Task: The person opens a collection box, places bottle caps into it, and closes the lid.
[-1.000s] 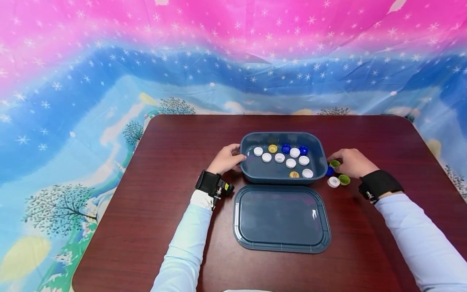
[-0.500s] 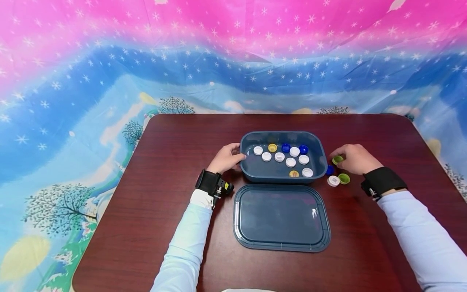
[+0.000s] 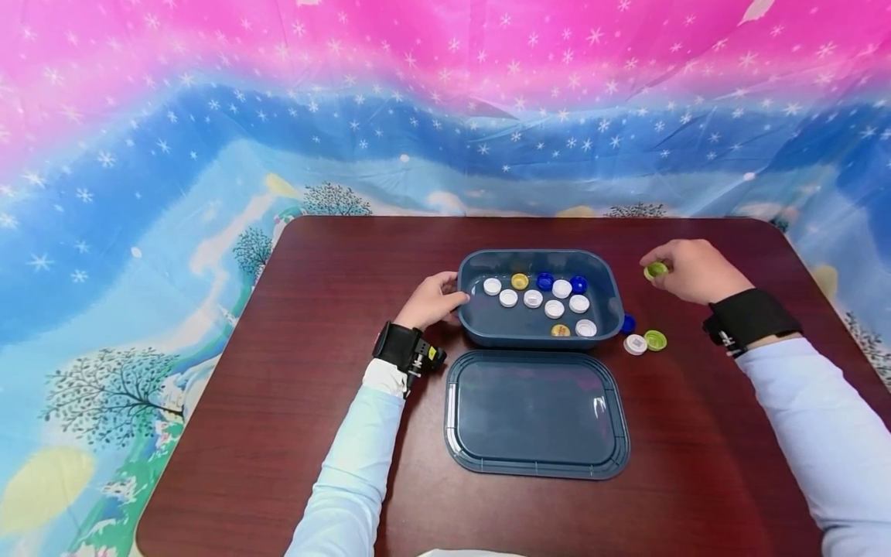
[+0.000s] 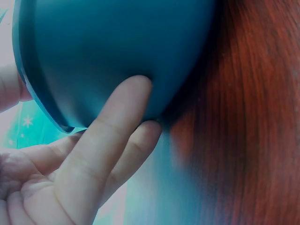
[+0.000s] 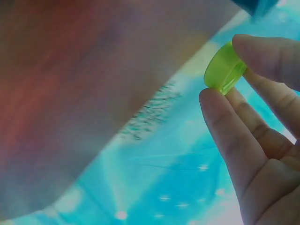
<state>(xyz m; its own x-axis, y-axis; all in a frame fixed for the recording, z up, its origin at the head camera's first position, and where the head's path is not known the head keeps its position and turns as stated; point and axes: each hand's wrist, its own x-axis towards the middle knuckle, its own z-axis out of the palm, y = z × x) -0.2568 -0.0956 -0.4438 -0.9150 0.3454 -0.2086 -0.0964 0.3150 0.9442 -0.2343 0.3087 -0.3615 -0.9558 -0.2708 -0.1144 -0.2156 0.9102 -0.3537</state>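
Between the thumb and fingers of my right hand (image 3: 699,271) is a green bottle cap (image 3: 655,271), raised to the right of the grey-blue plastic box (image 3: 497,323). The right wrist view shows this green cap (image 5: 224,69) tilted on its edge at the fingertips. My left hand (image 3: 426,303) grips the box's left end, thumb over the rim and fingers against the outer wall (image 4: 108,56). Several caps lie in the box: white ones (image 3: 533,299), blue ones (image 3: 545,281) and yellow ones (image 3: 519,281).
By the box's right end lie a blue cap (image 3: 629,323), a white cap (image 3: 635,345) and another green cap (image 3: 655,340). In front of the box, the matching lid (image 3: 536,414) lies flat on the dark red wooden table (image 3: 313,309). A patterned cloth (image 3: 390,139) hangs behind.
My right hand has lifted the green cap from beside the box and carried it back and to the right. The left hand has stayed on the box.
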